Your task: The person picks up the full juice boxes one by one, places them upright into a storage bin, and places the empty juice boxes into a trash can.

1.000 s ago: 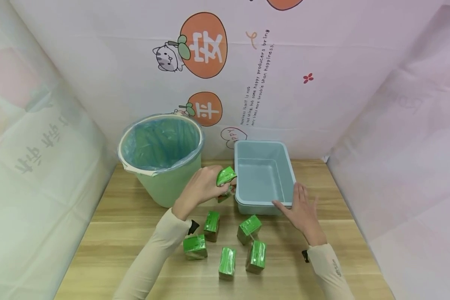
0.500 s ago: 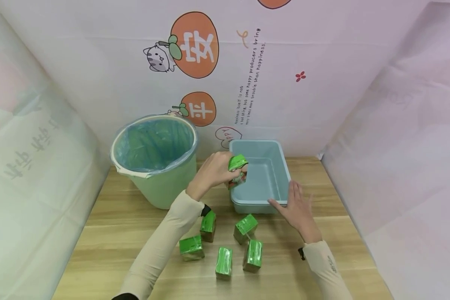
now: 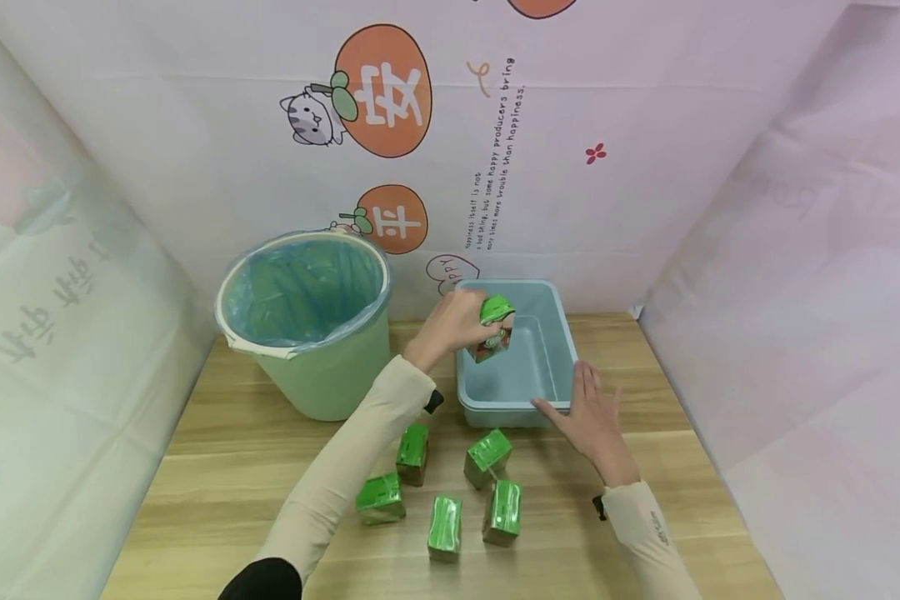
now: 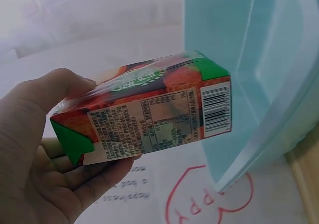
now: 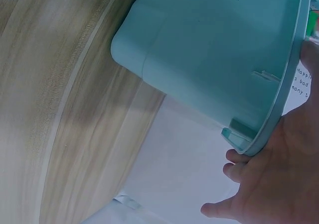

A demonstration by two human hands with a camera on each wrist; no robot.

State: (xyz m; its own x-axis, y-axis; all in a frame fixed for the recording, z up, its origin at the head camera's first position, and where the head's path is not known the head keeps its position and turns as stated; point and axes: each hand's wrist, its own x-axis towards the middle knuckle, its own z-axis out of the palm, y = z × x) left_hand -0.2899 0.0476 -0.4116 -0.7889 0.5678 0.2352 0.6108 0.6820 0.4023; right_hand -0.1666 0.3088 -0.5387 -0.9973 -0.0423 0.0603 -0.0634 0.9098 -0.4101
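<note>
My left hand (image 3: 457,321) grips a juice box (image 4: 149,109) between thumb and fingers, over the left part of the blue plastic bin (image 3: 517,407). The box has a green top, red fruit pictures and a barcode; in the left wrist view it lies tilted beside the bin's wall. My right hand (image 3: 594,421) rests on the bin's near right corner, thumb on the front rim and fingers along the right side. In the right wrist view that hand (image 5: 279,179) touches the rim, its fingers partly hidden behind it. Several more green-topped juice boxes (image 3: 445,529) stand on the table before the bin.
A pale green bucket (image 3: 330,375) lined with a blue bag stands left of the bin. The wooden table (image 3: 217,483) ends at a printed white cloth wall (image 3: 540,208) behind, with cloth sides left and right.
My left hand has carried the juice box up and to the right, from beside the bin's left wall to over its inside. The right hand stays at the corner; the head view shifts slightly.
</note>
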